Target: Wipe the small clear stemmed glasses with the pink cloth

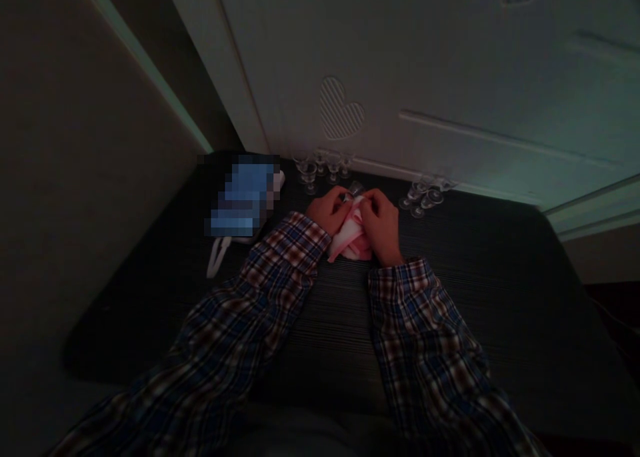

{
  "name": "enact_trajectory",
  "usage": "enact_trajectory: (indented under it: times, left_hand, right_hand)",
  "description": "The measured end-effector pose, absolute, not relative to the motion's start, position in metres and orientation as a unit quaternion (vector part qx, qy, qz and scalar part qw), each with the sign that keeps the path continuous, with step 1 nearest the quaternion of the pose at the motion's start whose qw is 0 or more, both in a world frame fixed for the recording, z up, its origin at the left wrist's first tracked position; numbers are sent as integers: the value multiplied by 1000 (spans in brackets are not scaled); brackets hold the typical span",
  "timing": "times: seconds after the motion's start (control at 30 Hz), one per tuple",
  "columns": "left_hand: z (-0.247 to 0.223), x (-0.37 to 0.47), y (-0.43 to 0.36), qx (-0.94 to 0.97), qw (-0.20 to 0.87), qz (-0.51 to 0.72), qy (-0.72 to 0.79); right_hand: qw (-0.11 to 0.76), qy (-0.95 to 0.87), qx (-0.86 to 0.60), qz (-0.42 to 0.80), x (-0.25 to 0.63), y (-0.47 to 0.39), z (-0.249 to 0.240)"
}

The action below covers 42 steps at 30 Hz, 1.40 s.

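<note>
Near the back middle of the dark table, my left hand (pixel 327 209) is closed, with its fingers around the base or stem of a small clear glass (pixel 356 189). My right hand (pixel 383 225) is closed on a pink and white cloth (pixel 351 235), which hangs down between both hands onto the table. The glass shows only in part between the fingertips, next to the cloth. The view is dim, so the fingertips are hard to make out.
Several small stemmed glasses (pixel 309 177) stand behind my left hand. Another group of glasses (pixel 419 193) is on the right. At the left lies a blurred device (pixel 243 200) with a white cable (pixel 217 257). A white panel (pixel 425 57) rises behind the table (pixel 475 283).
</note>
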<state>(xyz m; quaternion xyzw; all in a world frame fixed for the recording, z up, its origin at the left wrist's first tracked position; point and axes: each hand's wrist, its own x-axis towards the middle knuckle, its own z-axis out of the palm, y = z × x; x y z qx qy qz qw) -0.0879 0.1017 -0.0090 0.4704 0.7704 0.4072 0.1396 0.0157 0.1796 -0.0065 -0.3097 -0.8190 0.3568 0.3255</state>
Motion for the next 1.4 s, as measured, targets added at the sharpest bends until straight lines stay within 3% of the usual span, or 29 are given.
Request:
enact_trajectory:
  times: [1.4]
  left_hand:
    - [-10, -88, 107, 438, 147, 440, 770]
  right_hand:
    - [279, -835, -294, 373, 16, 185, -10]
